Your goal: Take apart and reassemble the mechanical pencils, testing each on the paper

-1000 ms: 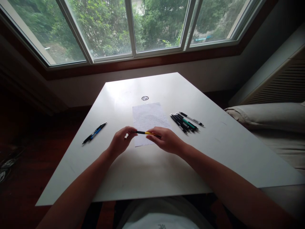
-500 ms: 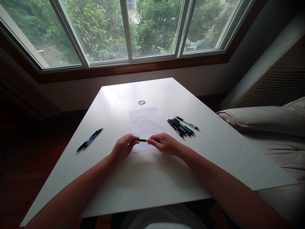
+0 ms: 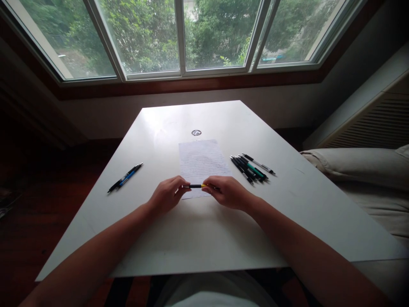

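Both my hands pinch a black pen with a yellow part (image 3: 195, 186), held level above the near edge of a lined sheet of paper (image 3: 203, 160). My left hand (image 3: 166, 194) grips one end between thumb and fingers. At the yellow part and the other end, my right hand (image 3: 227, 192) is closed around it, covering some of the barrel. To the right of the paper lies a bunch of several pens (image 3: 251, 169), mostly black, one with green. A black pen and a blue pen (image 3: 128, 176) lie side by side at the left.
The white table (image 3: 191, 243) spreads under everything. A small round black-and-white item (image 3: 196, 132) is beyond the paper. A window (image 3: 182, 38) is behind the table, and a beige cushioned seat (image 3: 367, 170) stands along the right.
The camera view has shifted a little, so the table and pens appear moved slightly right. A bit more of the yellow part shows between my hands; both still hold the pen.
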The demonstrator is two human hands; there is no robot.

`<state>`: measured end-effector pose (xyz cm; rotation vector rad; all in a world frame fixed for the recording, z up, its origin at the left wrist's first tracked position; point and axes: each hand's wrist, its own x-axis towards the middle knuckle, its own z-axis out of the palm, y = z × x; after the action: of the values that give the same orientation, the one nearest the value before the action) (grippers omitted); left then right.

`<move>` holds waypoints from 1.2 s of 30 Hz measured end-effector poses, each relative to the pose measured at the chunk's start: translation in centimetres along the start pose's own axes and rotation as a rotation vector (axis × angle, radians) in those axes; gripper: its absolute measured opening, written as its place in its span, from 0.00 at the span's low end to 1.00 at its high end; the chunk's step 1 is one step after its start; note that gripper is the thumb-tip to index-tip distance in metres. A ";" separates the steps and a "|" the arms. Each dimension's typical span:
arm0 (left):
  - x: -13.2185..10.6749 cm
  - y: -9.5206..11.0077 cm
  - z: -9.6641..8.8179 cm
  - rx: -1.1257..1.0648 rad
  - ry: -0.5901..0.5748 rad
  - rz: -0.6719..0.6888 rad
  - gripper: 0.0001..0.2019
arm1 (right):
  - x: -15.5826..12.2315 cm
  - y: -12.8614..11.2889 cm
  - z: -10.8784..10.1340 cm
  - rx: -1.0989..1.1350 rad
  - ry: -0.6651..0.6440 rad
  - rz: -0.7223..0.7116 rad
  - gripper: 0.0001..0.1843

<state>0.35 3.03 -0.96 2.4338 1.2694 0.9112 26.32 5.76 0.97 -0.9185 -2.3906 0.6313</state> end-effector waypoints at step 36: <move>0.2 -1.0 0.6 -0.075 -0.131 -0.119 0.10 | 0.0 0.8 0.2 -0.066 -0.009 0.085 0.06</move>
<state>0.12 3.83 -1.82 2.2921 1.2937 0.7417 26.58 6.27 0.30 -1.0513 -2.4037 0.5928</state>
